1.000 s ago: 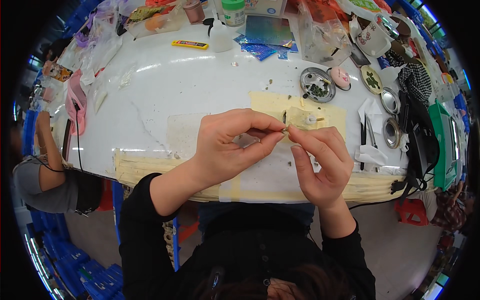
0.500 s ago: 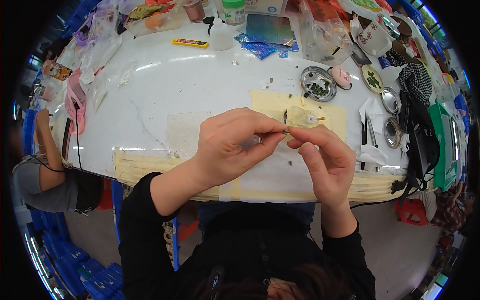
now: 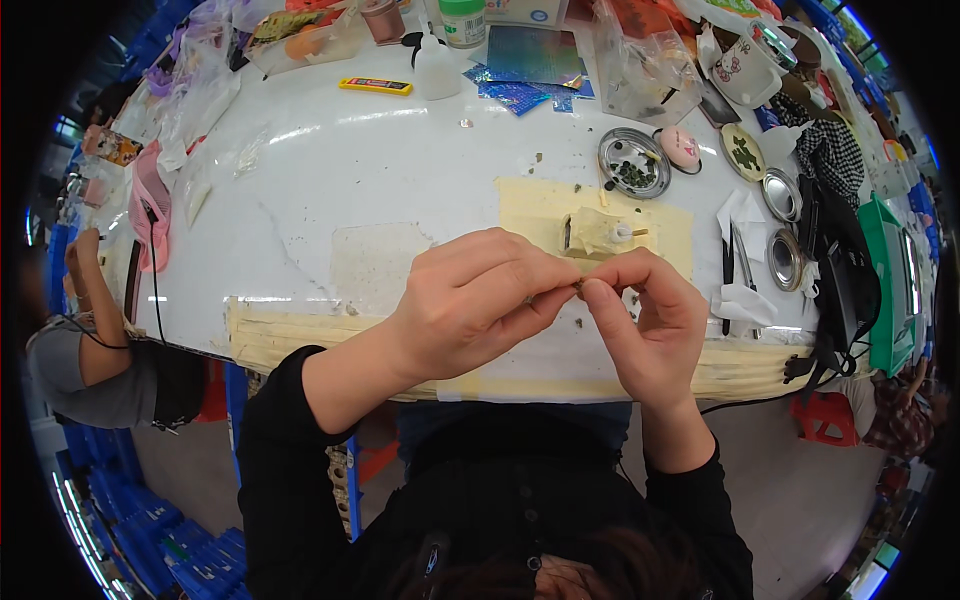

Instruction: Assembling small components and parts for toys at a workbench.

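My left hand and my right hand meet over the near part of the table, thumb and forefinger of each pinched together. Between the fingertips is a tiny dark piece, mostly hidden and too small to name. Just beyond the hands stands a small block wrapped in cream tape, with a white nozzle-like tip on its right side. It rests on a pale yellow taped sheet. A round metal dish with several small dark green pieces lies beyond it.
To the right lie tweezers on white tissue, round metal lids, a black bag and a green tray. At the back are a white squeeze bottle, a yellow box and shiny blue sheets. Another person's arm shows at left.
My right thumb has come up against its forefinger, closing the pinch at the small piece. Both hands' fingertips have dropped slightly toward me, uncovering more of the taped block.
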`<action>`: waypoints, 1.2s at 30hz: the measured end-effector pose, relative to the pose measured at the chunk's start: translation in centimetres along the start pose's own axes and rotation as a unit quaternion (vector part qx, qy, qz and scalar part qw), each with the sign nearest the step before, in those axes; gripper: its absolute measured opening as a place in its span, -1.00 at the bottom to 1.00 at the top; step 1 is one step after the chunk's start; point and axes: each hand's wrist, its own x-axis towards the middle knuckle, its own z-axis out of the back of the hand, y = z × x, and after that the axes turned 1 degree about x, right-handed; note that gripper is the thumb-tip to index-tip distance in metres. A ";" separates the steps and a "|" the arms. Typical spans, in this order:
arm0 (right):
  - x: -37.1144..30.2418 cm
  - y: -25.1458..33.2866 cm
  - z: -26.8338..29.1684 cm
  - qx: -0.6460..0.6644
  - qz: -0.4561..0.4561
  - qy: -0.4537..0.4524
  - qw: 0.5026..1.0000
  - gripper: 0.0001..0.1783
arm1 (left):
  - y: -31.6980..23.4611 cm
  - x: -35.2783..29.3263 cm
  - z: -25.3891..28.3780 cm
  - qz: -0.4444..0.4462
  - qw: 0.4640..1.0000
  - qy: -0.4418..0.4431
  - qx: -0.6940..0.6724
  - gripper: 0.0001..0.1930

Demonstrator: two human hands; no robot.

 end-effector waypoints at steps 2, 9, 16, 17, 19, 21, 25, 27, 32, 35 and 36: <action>-0.1 0.0 -0.1 0.040 -0.035 -0.002 0.999 -0.92 | 0.0 0.0 0.0 -0.002 1.000 0.001 -0.004 -0.70; -0.2 0.0 0.1 0.054 -0.057 0.016 0.997 -0.92 | 0.0 -0.1 0.1 -0.008 1.000 0.007 -0.006 -0.70; -0.2 0.7 0.1 0.134 -0.142 0.027 0.980 -0.91 | 0.0 -0.1 0.1 0.010 0.999 0.007 -0.036 -0.71; -0.2 0.7 0.1 0.143 -0.144 0.029 0.979 -0.90 | 0.0 -0.1 0.1 0.013 0.999 0.008 -0.041 -0.71; -0.2 0.6 0.2 0.143 -0.145 0.035 0.979 -0.90 | 0.0 -0.1 0.2 0.018 0.998 0.010 -0.052 -0.71; -0.2 0.5 0.2 0.140 -0.142 0.034 0.979 -0.90 | 0.0 -0.1 0.1 0.025 0.998 0.011 -0.052 -0.72; -0.2 0.6 0.1 0.113 -0.135 0.025 0.984 -0.90 | -0.2 0.0 0.2 0.037 0.998 0.018 -0.049 -0.74; -0.2 0.4 0.1 0.091 -0.110 0.019 0.990 -0.90 | -0.2 0.0 0.2 0.042 0.998 0.017 -0.042 -0.75; -0.2 -0.5 0.0 0.026 -0.023 0.000 0.999 -0.91 | -0.2 0.1 0.2 0.048 0.998 0.021 -0.029 -0.76; -0.2 -0.4 -0.1 0.018 -0.015 -0.003 1.000 -0.91 | -0.2 0.0 0.2 0.049 0.998 0.022 -0.026 -0.76; -0.2 -0.4 -0.1 0.020 -0.015 -0.002 1.000 -0.91 | -0.2 0.0 0.3 0.049 0.998 0.023 -0.025 -0.76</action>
